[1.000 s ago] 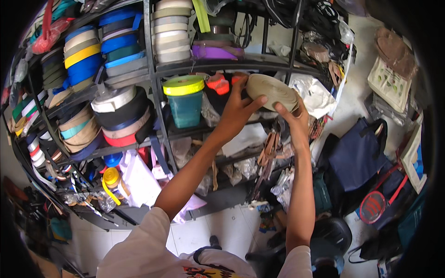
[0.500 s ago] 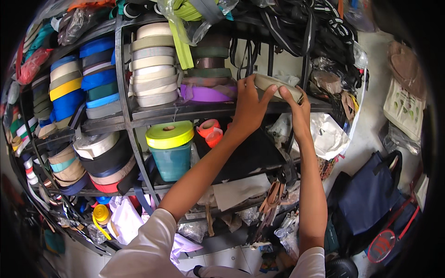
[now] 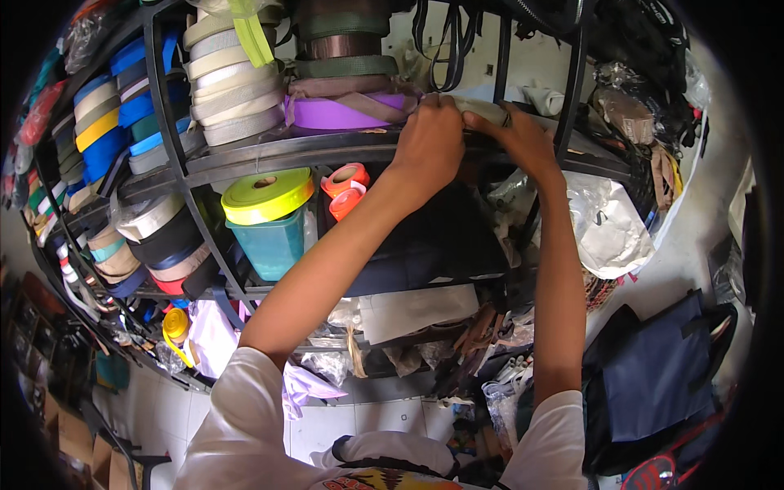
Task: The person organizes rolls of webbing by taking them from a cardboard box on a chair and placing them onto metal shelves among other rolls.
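Observation:
A beige roll, seemingly of webbing or cloth strip [image 3: 482, 109], lies low over the upper shelf board [image 3: 327, 153], mostly covered by my hands. My left hand [image 3: 431, 135] is closed at its left end, with the fingers curled out of sight. Around the right end bends my right hand [image 3: 527, 140], its thumb reaching toward the left hand. Just left of my left hand are a purple webbing roll [image 3: 343, 113] and a stack of dark green and brown rolls [image 3: 341, 46].
Cream webbing rolls [image 3: 233, 82] are stacked farther left. Below stand a teal container [image 3: 269, 243] with a neon yellow roll [image 3: 268, 194] on it and orange rolls [image 3: 345, 180]. Black straps [image 3: 453, 49] hang behind my hands. A white plastic bag [image 3: 608, 229] bulges at the right.
My hands have brought the beige roll down from a raised, tilted position to shelf level, deeper among the rolls. The view has shifted, too.

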`<state>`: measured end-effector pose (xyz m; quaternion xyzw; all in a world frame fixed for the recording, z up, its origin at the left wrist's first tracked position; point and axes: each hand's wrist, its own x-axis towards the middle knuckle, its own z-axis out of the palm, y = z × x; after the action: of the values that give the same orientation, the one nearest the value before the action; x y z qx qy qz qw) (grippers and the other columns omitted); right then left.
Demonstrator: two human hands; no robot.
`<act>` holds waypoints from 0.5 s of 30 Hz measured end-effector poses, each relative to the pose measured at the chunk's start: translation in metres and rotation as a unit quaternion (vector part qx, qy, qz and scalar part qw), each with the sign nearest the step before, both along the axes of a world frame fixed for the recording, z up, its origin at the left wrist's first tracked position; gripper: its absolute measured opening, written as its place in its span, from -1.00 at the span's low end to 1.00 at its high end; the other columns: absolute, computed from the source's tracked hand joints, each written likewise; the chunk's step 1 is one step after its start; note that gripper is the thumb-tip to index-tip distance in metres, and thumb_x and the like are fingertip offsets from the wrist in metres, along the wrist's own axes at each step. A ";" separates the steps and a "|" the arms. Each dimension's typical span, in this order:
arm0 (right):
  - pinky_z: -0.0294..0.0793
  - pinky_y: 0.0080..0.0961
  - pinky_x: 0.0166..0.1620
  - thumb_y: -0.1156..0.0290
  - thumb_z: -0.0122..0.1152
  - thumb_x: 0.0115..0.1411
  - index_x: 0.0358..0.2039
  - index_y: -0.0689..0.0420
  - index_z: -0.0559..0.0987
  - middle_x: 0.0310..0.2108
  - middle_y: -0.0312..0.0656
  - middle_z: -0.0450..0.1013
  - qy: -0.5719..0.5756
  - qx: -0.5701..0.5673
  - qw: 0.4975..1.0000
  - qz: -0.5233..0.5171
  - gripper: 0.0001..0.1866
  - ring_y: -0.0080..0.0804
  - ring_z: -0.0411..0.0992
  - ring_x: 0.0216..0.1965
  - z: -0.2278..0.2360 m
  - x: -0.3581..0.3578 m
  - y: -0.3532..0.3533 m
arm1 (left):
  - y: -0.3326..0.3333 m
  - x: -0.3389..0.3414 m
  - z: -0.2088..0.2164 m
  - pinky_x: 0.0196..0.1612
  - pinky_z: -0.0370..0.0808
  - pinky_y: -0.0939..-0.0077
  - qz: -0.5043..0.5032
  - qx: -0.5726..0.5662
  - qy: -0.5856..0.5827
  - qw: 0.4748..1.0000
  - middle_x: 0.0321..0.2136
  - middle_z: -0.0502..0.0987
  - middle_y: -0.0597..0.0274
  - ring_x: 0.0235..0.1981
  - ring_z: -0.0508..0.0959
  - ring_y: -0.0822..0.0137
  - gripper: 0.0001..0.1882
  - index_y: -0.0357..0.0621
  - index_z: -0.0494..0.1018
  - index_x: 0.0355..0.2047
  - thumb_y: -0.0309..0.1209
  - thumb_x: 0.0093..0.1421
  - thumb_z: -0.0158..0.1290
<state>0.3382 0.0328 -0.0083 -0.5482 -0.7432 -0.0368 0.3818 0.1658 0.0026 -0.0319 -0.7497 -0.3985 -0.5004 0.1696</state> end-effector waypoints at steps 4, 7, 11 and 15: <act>0.00 0.01 0.22 -0.50 0.06 -0.14 0.18 0.28 0.32 -0.04 0.13 0.46 -0.038 -0.011 0.999 -0.017 0.14 -0.03 0.38 0.09 0.009 -0.007 0.000 | 0.002 0.002 -0.003 -0.16 0.42 -0.05 0.013 0.055 0.012 0.998 -0.21 0.44 -0.36 -0.19 0.46 -0.33 -0.82 -0.46 0.35 -0.28 -0.68 0.06 -0.08; 0.02 0.11 0.19 -0.51 0.05 -0.15 0.18 0.23 0.31 -0.06 0.15 0.47 -0.047 0.043 0.997 -0.050 0.13 0.01 0.40 0.06 0.004 -0.014 0.013 | 0.000 0.000 -0.008 -0.14 0.41 -0.04 0.000 0.093 0.014 0.996 -0.19 0.43 -0.34 -0.18 0.44 -0.33 -0.77 -0.47 0.34 -0.27 -0.73 0.00 -0.10; 0.06 0.14 0.19 -0.54 0.08 -0.19 0.20 0.19 0.27 -0.10 0.19 0.48 -0.020 0.098 0.994 -0.044 0.16 0.07 0.40 0.06 -0.006 -0.006 0.033 | -0.009 0.003 -0.011 -0.16 0.40 0.00 -0.021 0.082 0.048 0.995 -0.25 0.43 -0.29 -0.18 0.43 -0.29 -0.71 -0.45 0.34 -0.24 -0.75 -0.04 -0.08; 0.29 -0.19 0.11 -0.28 0.22 -0.04 0.09 0.20 0.39 -0.16 0.06 0.52 0.127 0.271 0.954 0.035 -0.12 -0.02 0.46 -0.03 -0.020 -0.013 0.011 | -0.033 0.006 -0.013 -0.20 0.41 0.04 -0.042 0.123 0.001 0.992 -0.34 0.47 -0.25 -0.24 0.46 -0.25 -0.77 -0.38 0.39 -0.23 -0.66 0.05 -0.04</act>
<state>0.3255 0.0439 -0.0278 -0.3981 -0.6692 -0.1538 0.6083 0.1714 -0.0306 -0.0453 -0.7398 -0.3021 -0.5511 0.2401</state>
